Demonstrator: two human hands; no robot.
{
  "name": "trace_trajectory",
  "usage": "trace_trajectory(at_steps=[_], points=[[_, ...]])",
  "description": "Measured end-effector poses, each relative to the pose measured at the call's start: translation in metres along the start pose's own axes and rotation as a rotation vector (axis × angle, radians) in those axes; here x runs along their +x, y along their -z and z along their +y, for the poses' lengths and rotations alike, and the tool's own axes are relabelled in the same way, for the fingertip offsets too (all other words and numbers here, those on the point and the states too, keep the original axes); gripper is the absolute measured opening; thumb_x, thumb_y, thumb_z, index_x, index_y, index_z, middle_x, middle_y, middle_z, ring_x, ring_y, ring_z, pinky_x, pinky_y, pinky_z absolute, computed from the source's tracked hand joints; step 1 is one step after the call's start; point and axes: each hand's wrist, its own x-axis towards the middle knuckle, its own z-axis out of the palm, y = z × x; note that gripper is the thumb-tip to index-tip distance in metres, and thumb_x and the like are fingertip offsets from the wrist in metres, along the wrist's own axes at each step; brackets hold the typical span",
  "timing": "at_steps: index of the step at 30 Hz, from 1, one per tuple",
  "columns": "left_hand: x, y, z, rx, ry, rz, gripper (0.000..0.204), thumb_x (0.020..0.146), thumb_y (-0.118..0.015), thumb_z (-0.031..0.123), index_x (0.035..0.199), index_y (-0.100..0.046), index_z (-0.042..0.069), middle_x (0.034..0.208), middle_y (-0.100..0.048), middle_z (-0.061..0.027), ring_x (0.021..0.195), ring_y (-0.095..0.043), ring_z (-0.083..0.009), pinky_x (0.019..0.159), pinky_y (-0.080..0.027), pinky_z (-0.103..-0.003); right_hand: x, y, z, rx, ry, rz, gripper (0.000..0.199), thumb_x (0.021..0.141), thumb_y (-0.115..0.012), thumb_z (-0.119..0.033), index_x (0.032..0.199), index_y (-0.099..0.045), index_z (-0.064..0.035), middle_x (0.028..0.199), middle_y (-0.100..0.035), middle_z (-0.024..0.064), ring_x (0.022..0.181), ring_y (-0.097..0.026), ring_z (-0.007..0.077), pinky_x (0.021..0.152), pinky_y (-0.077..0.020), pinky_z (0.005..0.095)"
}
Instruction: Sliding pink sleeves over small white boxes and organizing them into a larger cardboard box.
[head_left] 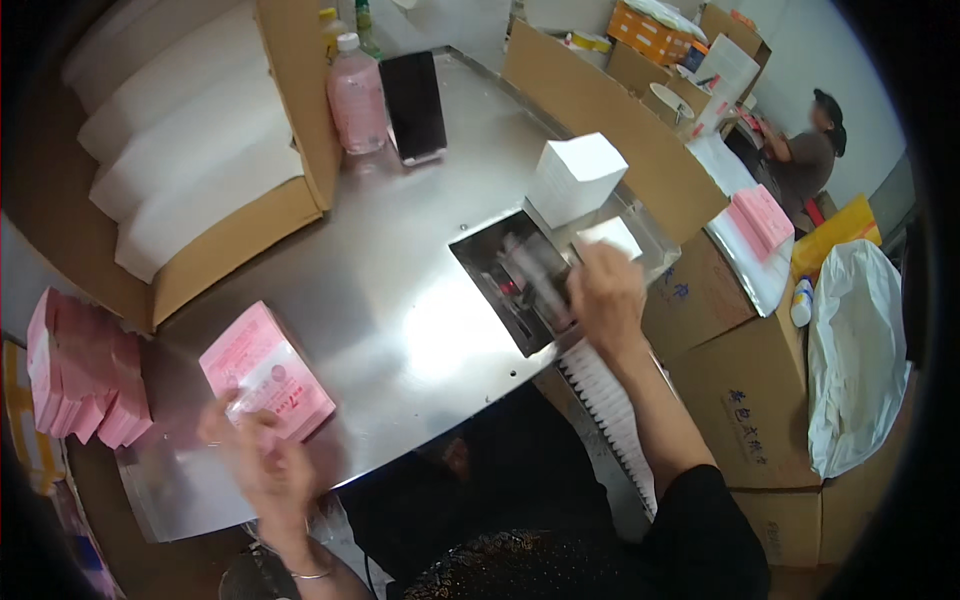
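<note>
Your left hand (262, 465), fingers loosely spread, seems empty by the near-left pink packets (262, 365); your right hand (610, 292) curls (blurred, grip unclear) beside the slot (487, 250). Leftmost bundles (85, 365) look done; the far-right white stack (578, 180) seems left.

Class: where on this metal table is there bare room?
Free: the middle of the metal table, between pink stack and dark opening, up toward the phone. Crowded: beside the opening, with white stack and right hand.
</note>
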Motion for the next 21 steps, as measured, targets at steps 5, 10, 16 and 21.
trace_trajectory(at_steps=[5, 10, 16, 21], points=[[0.015, -0.005, -0.024, 0.24, 0.102, -0.359, 0.025, 0.078, -0.064, 0.01, 0.102, -0.058, 0.004, 0.105, -0.059, -0.0167, 0.109, -0.051, -0.0345, 0.109, -0.03, -0.05, -0.018, -0.026, 0.058, -0.186, -0.118, -0.044, 0.018, 0.089, -0.065, -0.018, 0.085, -0.064, -0.0009, 0.089, -0.058, 0.0146, 0.09, -0.057, 0.0317, 0.078, -0.0448, 0.0447], [0.015, -0.011, -0.019, 0.135, -0.037, -0.248, 0.02, 0.081, -0.062, 0.002, 0.1, -0.059, 0.005, 0.092, -0.059, -0.014, 0.096, -0.052, -0.0331, 0.098, -0.036, -0.046, -0.006, -0.024, 0.059, -0.081, -0.115, -0.02, 0.018, 0.091, -0.063, -0.015, 0.081, -0.065, -0.0008, 0.087, -0.057, 0.0147, 0.088, -0.057, 0.032, 0.075, -0.0458, 0.0446], [-0.003, -0.093, 0.082, -0.191, -0.3, -0.395, 0.023, 0.084, -0.07, 0.009, 0.105, -0.063, 0.005, 0.094, -0.055, -0.0131, 0.091, -0.051, -0.0322, 0.086, -0.039, -0.046, -0.003, -0.019, 0.063, 0.001, -0.143, -0.055, 0.012, 0.091, -0.063, -0.01, 0.09, -0.07, 0.0003, 0.089, -0.059, 0.0161, 0.087, -0.057, 0.033, 0.076, -0.0469, 0.0442], [-0.006, -0.1, 0.083, -0.258, -0.255, -0.389, 0.021, 0.084, -0.071, 0.009, 0.104, -0.064, 0.005, 0.094, -0.054, -0.0119, 0.091, -0.051, -0.0301, 0.081, -0.038, -0.043, -0.014, -0.023, 0.07, 0.054, -0.093, 0.053, 0.012, 0.088, -0.063, -0.011, 0.091, -0.071, -0.002, 0.09, -0.057, 0.0128, 0.089, -0.056, 0.031, 0.075, -0.044, 0.046]])
